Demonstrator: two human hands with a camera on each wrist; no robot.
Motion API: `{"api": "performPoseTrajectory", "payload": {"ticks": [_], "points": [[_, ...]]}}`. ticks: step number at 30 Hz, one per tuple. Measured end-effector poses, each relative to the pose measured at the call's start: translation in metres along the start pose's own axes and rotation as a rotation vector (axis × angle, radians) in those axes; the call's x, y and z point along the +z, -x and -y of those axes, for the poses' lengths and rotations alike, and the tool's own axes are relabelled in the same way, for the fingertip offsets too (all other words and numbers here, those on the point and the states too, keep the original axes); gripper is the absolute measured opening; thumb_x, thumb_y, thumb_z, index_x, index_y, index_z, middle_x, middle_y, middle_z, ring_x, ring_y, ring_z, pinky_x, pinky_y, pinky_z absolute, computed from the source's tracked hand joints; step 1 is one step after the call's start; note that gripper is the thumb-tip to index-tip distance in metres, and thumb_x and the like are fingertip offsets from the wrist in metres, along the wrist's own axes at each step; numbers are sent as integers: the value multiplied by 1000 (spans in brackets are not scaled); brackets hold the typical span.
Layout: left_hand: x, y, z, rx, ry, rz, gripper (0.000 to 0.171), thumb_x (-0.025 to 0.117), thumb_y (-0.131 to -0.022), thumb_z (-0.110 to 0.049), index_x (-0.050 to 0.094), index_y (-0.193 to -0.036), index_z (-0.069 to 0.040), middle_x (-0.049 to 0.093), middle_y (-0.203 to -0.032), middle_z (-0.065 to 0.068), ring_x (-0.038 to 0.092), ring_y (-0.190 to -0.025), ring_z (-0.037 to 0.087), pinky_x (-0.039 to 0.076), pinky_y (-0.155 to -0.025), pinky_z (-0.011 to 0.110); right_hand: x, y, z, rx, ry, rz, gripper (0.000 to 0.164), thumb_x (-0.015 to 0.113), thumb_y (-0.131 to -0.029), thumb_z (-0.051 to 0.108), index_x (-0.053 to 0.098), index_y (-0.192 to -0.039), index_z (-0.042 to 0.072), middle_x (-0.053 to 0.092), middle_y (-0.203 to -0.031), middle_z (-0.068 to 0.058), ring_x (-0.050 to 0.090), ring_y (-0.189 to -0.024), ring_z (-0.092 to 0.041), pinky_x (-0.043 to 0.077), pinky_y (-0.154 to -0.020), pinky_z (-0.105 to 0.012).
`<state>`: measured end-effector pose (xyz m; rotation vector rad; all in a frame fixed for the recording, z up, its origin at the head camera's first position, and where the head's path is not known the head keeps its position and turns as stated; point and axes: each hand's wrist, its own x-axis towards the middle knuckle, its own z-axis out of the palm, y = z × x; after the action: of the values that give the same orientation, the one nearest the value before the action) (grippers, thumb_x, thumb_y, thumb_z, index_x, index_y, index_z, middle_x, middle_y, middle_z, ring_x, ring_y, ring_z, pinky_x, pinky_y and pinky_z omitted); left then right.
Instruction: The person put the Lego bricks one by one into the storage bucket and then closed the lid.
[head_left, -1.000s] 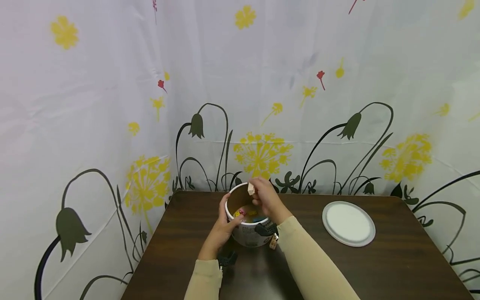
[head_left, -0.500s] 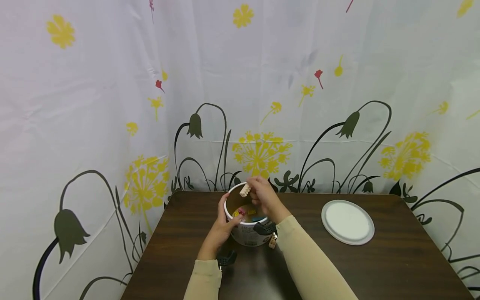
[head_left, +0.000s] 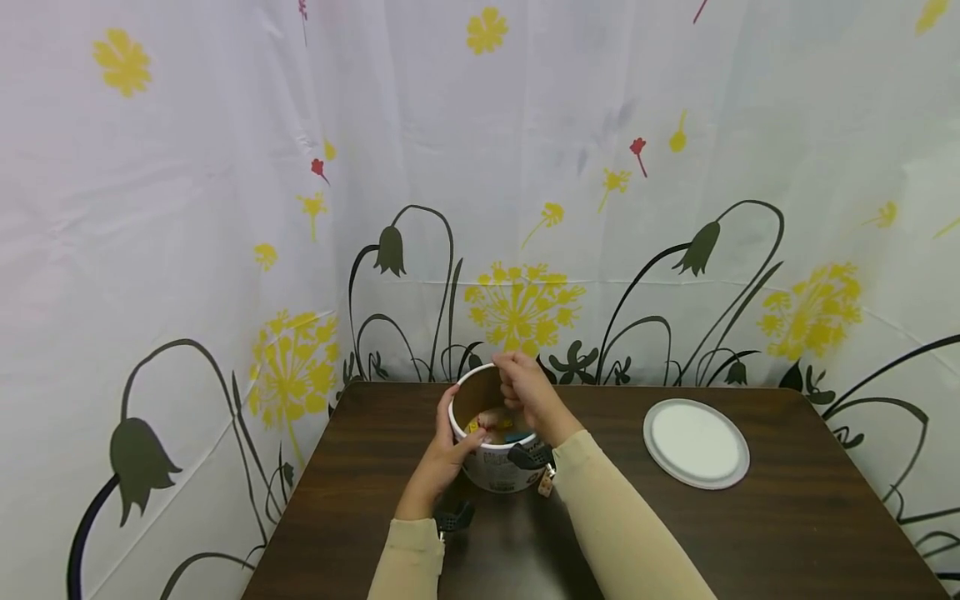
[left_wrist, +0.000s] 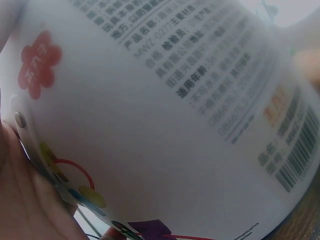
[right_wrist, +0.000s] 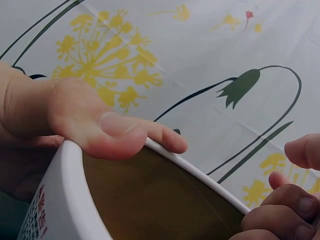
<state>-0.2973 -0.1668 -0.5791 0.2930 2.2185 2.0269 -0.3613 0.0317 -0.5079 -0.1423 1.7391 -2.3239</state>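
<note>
My left hand (head_left: 447,450) grips the left side of a white bucket (head_left: 502,475), its thumb over the near rim. In the left wrist view the printed wall of the bucket (left_wrist: 150,130) fills most of the picture. Above the right part of the rim is my right hand (head_left: 531,396), with no block showing in its fingers. The right wrist view shows its loosely curled fingers (right_wrist: 285,210) at the lower right, the thumb apart from them. Inside the bucket lie several small colourful pieces, including a yellow one (head_left: 472,426), a blue one (head_left: 517,437) and a pale beige block (head_left: 490,417).
A beige block (head_left: 546,483) lies on the dark wooden table (head_left: 345,500), just right of the bucket. A white plate (head_left: 696,443) sits farther right. Behind the table's far edge hangs a white curtain (head_left: 450,125) with printed flowers.
The beige block in my right fingers tilted, then left them; a beige shape now shows among the pieces in the bucket. Both hands have kept nearly the same places.
</note>
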Motion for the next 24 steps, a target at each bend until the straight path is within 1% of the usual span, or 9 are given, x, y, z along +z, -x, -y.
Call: {"api": "performPoseTrajectory", "payload": {"ticks": [2, 7, 9, 12, 14, 17, 20, 24], "points": [[0, -1, 0, 1, -3, -4, 94, 73, -99, -31, 12, -169, -44, 20, -174, 21, 42, -149, 49, 39, -117, 51, 0, 0, 1, 0, 12, 2, 29, 59, -113, 28, 57, -122, 1, 32, -63, 9, 23, -49, -6, 23, -49, -22], [0, -2, 1, 17, 10, -1, 96, 76, -97, -36, 13, -169, -44, 21, -174, 19, 39, -151, 50, 38, -118, 53, 1, 1, 3, 6, 21, 5, 21, 58, -113, 29, 59, -110, 8, 31, -62, 8, 22, -49, -7, 23, -49, -23], [0, -3, 1, 20, 14, 2, 96, 76, -97, -36, 13, -169, -43, 21, -173, 20, 38, -152, 51, 38, -118, 53, 1, 1, 3, 7, 22, 10, 20, 58, -114, 29, 59, -110, 8, 31, -62, 8, 22, -49, -8, 23, -49, -23], [-1, -3, 1, 22, 11, 4, 96, 75, -97, -36, 12, -169, -43, 21, -174, 20, 38, -152, 51, 38, -118, 54, 1, 0, 3, 3, 31, 20, 22, 57, -114, 28, 58, -112, 6, 31, -63, 8, 23, -49, -8, 23, -49, -23], [-1, -3, 1, 23, 6, 4, 96, 75, -97, -37, 12, -169, -42, 21, -174, 20, 38, -152, 50, 38, -118, 55, 1, 0, 3, 1, 37, 28, 22, 56, -114, 27, 58, -111, 6, 32, -63, 8, 23, -49, -8, 23, -48, -23], [-2, -2, 1, 25, 7, 3, 96, 75, -97, -37, 12, -169, -42, 21, -173, 21, 38, -152, 51, 38, -118, 55, 1, 0, 3, -3, 49, 39, 21, 55, -114, 27, 60, -103, 10, 31, -63, 7, 23, -49, -8, 23, -49, -24], [-1, -2, 1, 25, 9, -1, 96, 75, -97, -37, 13, -169, -43, 22, -173, 21, 39, -151, 50, 39, -117, 52, 2, 0, 2, -2, 63, 39, 22, 56, -114, 27, 60, -95, 16, 31, -63, 7, 23, -49, -8, 23, -49, -25], [-1, 0, 2, 13, 6, -5, 96, 76, -97, -37, 13, -169, -43, 23, -172, 21, 41, -150, 49, 40, -117, 49, 2, 2, 0, 24, 90, 32, 27, 57, -113, 28, 55, -88, 17, 32, -61, 8, 24, -49, -8, 23, -50, -25]]}}
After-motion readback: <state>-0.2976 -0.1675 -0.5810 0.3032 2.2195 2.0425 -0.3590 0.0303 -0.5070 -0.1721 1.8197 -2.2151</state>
